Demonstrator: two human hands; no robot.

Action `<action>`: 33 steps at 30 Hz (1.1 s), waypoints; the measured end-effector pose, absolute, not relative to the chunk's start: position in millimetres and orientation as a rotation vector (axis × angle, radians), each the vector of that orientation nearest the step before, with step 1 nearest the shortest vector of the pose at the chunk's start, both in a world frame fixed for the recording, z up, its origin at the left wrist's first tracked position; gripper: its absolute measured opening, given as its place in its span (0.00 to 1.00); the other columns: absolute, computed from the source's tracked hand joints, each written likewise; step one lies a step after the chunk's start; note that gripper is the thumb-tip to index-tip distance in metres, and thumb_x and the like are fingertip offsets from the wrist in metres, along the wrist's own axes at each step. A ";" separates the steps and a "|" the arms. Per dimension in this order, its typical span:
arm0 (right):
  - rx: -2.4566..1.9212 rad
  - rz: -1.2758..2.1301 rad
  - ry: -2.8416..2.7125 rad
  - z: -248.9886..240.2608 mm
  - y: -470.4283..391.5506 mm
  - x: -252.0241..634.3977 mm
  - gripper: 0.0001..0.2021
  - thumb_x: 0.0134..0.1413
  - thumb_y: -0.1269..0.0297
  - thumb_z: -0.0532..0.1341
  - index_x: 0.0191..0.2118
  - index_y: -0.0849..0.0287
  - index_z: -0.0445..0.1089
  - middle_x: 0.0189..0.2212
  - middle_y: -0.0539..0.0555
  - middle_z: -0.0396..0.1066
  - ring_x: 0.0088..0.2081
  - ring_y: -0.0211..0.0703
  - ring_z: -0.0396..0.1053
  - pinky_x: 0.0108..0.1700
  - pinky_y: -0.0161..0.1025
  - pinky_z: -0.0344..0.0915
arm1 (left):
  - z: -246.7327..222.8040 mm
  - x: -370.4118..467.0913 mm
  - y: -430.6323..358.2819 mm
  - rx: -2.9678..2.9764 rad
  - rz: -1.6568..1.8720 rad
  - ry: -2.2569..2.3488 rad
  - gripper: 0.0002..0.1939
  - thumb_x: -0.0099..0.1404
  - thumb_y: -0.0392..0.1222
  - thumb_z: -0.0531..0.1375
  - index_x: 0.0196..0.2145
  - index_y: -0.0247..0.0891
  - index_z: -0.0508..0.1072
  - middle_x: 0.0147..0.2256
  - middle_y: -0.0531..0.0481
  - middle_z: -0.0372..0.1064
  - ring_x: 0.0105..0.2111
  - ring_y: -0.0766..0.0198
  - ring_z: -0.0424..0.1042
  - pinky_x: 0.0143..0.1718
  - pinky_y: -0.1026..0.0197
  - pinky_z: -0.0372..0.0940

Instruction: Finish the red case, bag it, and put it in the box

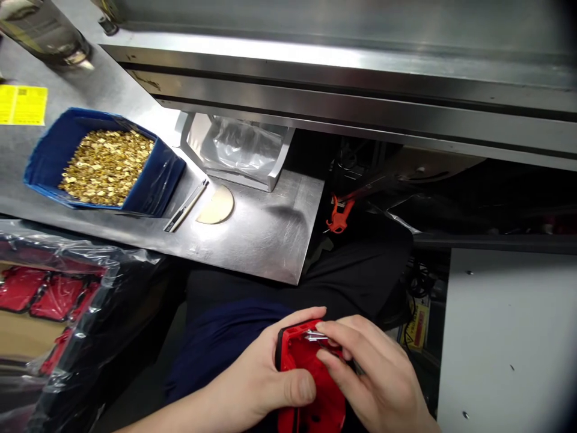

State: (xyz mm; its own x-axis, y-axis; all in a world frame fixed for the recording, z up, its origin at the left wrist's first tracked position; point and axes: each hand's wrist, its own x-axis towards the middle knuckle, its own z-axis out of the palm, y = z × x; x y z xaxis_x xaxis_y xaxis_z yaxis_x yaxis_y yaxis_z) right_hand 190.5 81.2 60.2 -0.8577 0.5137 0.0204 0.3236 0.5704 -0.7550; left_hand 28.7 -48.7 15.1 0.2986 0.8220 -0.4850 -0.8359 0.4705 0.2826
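The left hand (pixel 261 379) has a firm grip on a red housing (pixel 311 385), held low over the lap, well below and in front of the desk (pixel 265 240); the thumb lies across its open face and the fingers wrap the black-edged rim. The right hand (pixel 374 379) pinches a small shiny metal piece (pixel 315 335) at the housing's upper inside edge, fingertips closed on it, though how far the piece is seated cannot be told from here. The main risk looks to be dropping that piece: it is tiny, held only by fingertips, and there is nothing under it but dark cloth and the gap beside the desk, where it would be hard to find. A second risk is a crooked fit, since the right fingers cover the very spot they work on, so a bent or half-seated contact could go unseen. The left thumb sits close to the work and could get nipped or block the way. On the desk, a blue bin (pixel 49 162) heaped with brass parts (pixel 108 165) stands well apart to the left; it is full nearly to the brim, so a careless reach could spill it. Tweezers (pixel 187 206) and a tan disc (pixel 219 206) lie near the desk's front edge and could be knocked off. More red housings (pixel 36 294) lie bagged at far left.
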 end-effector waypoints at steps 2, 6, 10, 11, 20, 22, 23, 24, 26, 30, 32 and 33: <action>-0.561 1.102 -2.628 60.1 83.9 189.3 0.11 0.67 0.73 0.60 0.53 0.63 0.71 0.38 0.58 0.78 0.36 0.46 0.75 0.39 0.43 0.71 | 15.6 28.1 -48.3 -0.024 1.091 0.641 0.48 0.57 0.58 0.75 0.69 0.45 0.61 0.62 0.38 0.70 0.62 0.39 0.68 0.64 0.42 0.60; -0.382 1.017 -2.660 60.4 88.4 185.2 0.11 0.68 0.74 0.59 0.52 0.66 0.72 0.39 0.60 0.80 0.35 0.46 0.76 0.36 0.43 0.71 | 16.3 27.2 -48.1 -0.002 1.088 0.643 0.48 0.57 0.59 0.75 0.68 0.45 0.62 0.64 0.39 0.68 0.64 0.38 0.66 0.65 0.42 0.59; -0.323 0.943 -2.665 59.3 89.4 182.5 0.10 0.70 0.73 0.57 0.52 0.67 0.72 0.37 0.61 0.81 0.34 0.46 0.77 0.34 0.42 0.70 | 16.3 26.9 -49.2 0.009 1.088 0.637 0.48 0.57 0.59 0.75 0.68 0.45 0.62 0.63 0.38 0.69 0.63 0.39 0.67 0.63 0.43 0.61; -0.322 0.942 -2.671 58.8 89.2 182.5 0.10 0.70 0.74 0.57 0.52 0.67 0.72 0.37 0.61 0.81 0.34 0.46 0.77 0.34 0.42 0.71 | 16.3 26.9 -49.4 0.007 1.089 0.633 0.48 0.57 0.59 0.75 0.68 0.45 0.61 0.63 0.38 0.70 0.63 0.40 0.67 0.63 0.44 0.61; -0.263 0.901 -2.727 56.8 91.0 187.7 0.12 0.70 0.73 0.57 0.55 0.70 0.72 0.39 0.61 0.81 0.36 0.47 0.77 0.37 0.43 0.72 | 16.5 27.3 -49.9 -0.010 1.082 0.615 0.47 0.57 0.59 0.75 0.68 0.44 0.63 0.61 0.39 0.71 0.62 0.43 0.69 0.61 0.48 0.63; -0.254 0.883 -2.743 58.1 92.0 187.6 0.12 0.71 0.73 0.56 0.54 0.69 0.72 0.38 0.60 0.81 0.35 0.46 0.77 0.37 0.42 0.72 | 16.1 26.9 -50.2 -0.013 1.077 0.615 0.48 0.56 0.58 0.75 0.67 0.44 0.63 0.61 0.39 0.71 0.62 0.42 0.69 0.61 0.47 0.63; -0.254 0.873 -2.759 59.1 92.3 187.1 0.13 0.72 0.72 0.54 0.54 0.69 0.72 0.37 0.60 0.81 0.35 0.46 0.77 0.37 0.42 0.72 | 16.0 26.6 -50.3 -0.012 1.072 0.616 0.48 0.55 0.58 0.76 0.67 0.44 0.63 0.62 0.39 0.71 0.62 0.42 0.69 0.61 0.47 0.63; -0.251 0.862 -2.775 60.1 92.6 186.2 0.14 0.73 0.71 0.53 0.54 0.69 0.72 0.37 0.59 0.81 0.34 0.45 0.78 0.37 0.42 0.72 | 15.9 26.4 -50.3 -0.011 1.069 0.616 0.49 0.54 0.58 0.76 0.67 0.44 0.63 0.62 0.39 0.71 0.62 0.41 0.69 0.62 0.46 0.63; -0.240 0.842 -2.799 62.4 93.1 184.3 0.16 0.75 0.69 0.49 0.53 0.69 0.73 0.37 0.59 0.81 0.34 0.44 0.78 0.37 0.41 0.72 | 15.8 26.0 -49.7 -0.010 1.066 0.616 0.50 0.54 0.58 0.77 0.68 0.44 0.63 0.62 0.39 0.70 0.61 0.41 0.69 0.62 0.45 0.62; -0.188 0.824 -2.799 65.5 96.5 185.4 0.17 0.76 0.71 0.47 0.52 0.70 0.73 0.38 0.58 0.82 0.34 0.43 0.79 0.40 0.41 0.73 | 16.1 25.8 -46.6 -0.008 1.079 0.597 0.47 0.55 0.58 0.76 0.67 0.44 0.64 0.62 0.39 0.71 0.61 0.41 0.70 0.62 0.44 0.61; -0.233 0.824 -2.750 64.1 100.5 190.3 0.14 0.74 0.72 0.52 0.52 0.68 0.74 0.39 0.56 0.82 0.37 0.42 0.79 0.42 0.39 0.73 | 16.8 25.7 -45.0 -0.005 1.085 0.576 0.49 0.53 0.59 0.77 0.66 0.43 0.65 0.60 0.39 0.72 0.60 0.41 0.71 0.61 0.45 0.62; -0.317 0.805 -2.698 61.9 103.1 193.4 0.11 0.72 0.73 0.56 0.53 0.66 0.74 0.40 0.55 0.82 0.39 0.41 0.79 0.44 0.38 0.72 | 17.2 25.5 -44.5 -0.008 1.079 0.571 0.50 0.52 0.59 0.77 0.67 0.42 0.65 0.58 0.39 0.74 0.58 0.42 0.72 0.60 0.46 0.63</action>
